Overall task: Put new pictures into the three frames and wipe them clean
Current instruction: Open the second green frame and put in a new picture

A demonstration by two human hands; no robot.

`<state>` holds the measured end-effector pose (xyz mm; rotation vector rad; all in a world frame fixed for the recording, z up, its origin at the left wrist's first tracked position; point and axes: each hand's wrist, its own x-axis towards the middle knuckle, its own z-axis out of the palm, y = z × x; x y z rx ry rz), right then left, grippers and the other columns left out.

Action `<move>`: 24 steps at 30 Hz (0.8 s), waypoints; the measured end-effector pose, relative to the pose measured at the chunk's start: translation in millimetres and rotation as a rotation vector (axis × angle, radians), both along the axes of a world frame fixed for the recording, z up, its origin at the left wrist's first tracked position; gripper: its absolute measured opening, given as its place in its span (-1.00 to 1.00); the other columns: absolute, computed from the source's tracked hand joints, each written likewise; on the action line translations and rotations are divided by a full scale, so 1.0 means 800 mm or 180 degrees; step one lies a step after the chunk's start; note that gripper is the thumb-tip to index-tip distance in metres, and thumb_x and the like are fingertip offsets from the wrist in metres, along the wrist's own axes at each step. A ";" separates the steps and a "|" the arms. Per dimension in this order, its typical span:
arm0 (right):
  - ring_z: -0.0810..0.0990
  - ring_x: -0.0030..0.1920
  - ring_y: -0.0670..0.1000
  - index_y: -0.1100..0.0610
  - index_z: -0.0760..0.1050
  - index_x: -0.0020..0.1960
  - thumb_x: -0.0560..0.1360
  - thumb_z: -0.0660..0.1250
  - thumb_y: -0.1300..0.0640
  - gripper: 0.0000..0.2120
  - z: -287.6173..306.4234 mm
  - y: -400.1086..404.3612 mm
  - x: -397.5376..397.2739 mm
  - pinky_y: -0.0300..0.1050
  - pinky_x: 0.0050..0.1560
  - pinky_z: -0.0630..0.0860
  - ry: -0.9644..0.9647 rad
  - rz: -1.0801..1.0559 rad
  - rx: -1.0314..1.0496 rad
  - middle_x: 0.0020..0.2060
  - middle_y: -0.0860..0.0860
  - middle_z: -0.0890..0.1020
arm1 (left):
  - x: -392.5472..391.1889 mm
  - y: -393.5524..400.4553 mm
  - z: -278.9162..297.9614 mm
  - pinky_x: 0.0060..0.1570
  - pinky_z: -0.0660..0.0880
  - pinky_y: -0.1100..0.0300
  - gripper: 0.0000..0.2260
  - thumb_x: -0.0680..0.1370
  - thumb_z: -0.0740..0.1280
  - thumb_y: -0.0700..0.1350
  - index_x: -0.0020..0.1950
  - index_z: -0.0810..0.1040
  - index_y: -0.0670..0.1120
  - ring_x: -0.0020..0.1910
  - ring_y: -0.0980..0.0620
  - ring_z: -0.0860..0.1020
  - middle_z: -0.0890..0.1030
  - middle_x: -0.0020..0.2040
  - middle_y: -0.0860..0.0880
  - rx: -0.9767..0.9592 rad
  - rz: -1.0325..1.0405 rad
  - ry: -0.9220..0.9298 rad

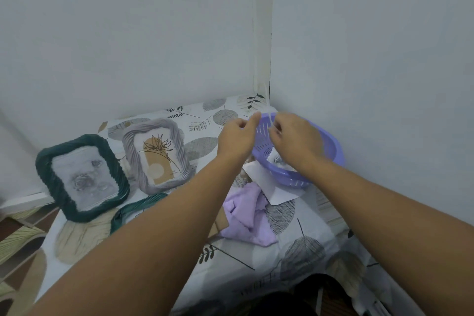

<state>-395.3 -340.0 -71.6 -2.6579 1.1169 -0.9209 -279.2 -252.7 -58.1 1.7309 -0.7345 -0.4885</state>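
My left hand (237,137) and my right hand (292,137) are raised close together over the purple basket (332,147). Between them they pinch a thin, clear sheet (268,116), seen edge-on and blurred. A small picture (278,159) lies in the basket. On the table a dark green frame (82,177) and a grey frame (156,156), each with a picture in it, stand propped at the left. A third, green frame (136,209) lies flat, mostly hidden under my left forearm. A lilac cloth (246,217) is crumpled in the middle.
A white paper (266,183) lies between the cloth and the basket. A brown card (220,224) pokes out beside the cloth. The leaf-patterned tablecloth (302,251) covers a table pushed into the wall corner. The floor drops away at the left.
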 end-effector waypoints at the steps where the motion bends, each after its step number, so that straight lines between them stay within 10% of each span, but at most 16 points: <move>1: 0.50 -0.21 0.15 0.08 0.33 -0.17 0.62 0.21 0.07 -0.79 0.008 0.015 0.007 0.00 -0.26 0.28 -0.0036 0.0157 -0.0186 -0.23 -0.01 0.50 | 0.003 0.010 0.008 -0.11 0.48 0.08 -0.51 0.57 0.32 0.30 0.02 0.64 -0.15 -0.18 -0.01 0.56 0.68 -0.10 -0.12 -0.0111 0.0028 0.0202; 11: 0.55 -0.18 0.12 0.05 0.52 -0.08 0.57 0.32 -0.08 -0.80 0.007 0.167 0.075 0.01 -0.19 0.42 -0.0047 0.1418 -0.0512 -0.18 0.00 0.54 | 0.061 0.170 0.027 -0.41 0.40 0.28 -0.86 0.61 0.38 -0.11 -0.12 0.56 -0.13 -0.30 0.03 0.49 0.56 -0.27 -0.03 -0.0219 0.0633 0.0317; 15: 0.50 -0.02 -0.07 -0.05 0.55 -0.03 0.56 0.17 -0.38 -0.57 -0.009 0.207 0.089 -0.07 -0.07 0.46 -0.0359 0.1617 0.0660 -0.06 -0.10 0.53 | 0.095 0.240 0.000 -0.33 0.50 0.27 -0.86 0.64 0.35 -0.10 0.12 0.58 -0.16 -0.17 0.06 0.61 0.66 -0.10 -0.03 -0.0160 0.0792 0.0339; 20: 0.59 0.18 0.03 -0.06 0.39 0.35 0.56 0.34 -0.24 -0.55 -0.038 0.223 0.116 0.14 0.26 0.53 -0.0324 0.1385 0.2402 0.18 -0.02 0.58 | 0.122 0.315 -0.043 -0.23 0.55 0.21 -0.78 0.64 0.38 -0.06 0.18 0.61 -0.17 -0.08 -0.03 0.65 0.71 0.03 -0.07 0.0049 0.0706 0.0760; 24: 0.69 -0.02 0.01 -0.07 0.44 0.31 0.53 0.46 -0.07 -0.60 -0.058 0.242 0.126 0.01 0.07 0.61 -0.0119 0.1453 0.3347 0.01 0.00 0.70 | 0.129 0.349 -0.071 0.16 0.61 -0.06 -0.76 0.61 0.41 -0.03 0.20 0.64 -0.13 0.10 -0.11 0.67 0.74 0.07 -0.03 0.0195 0.0581 0.0985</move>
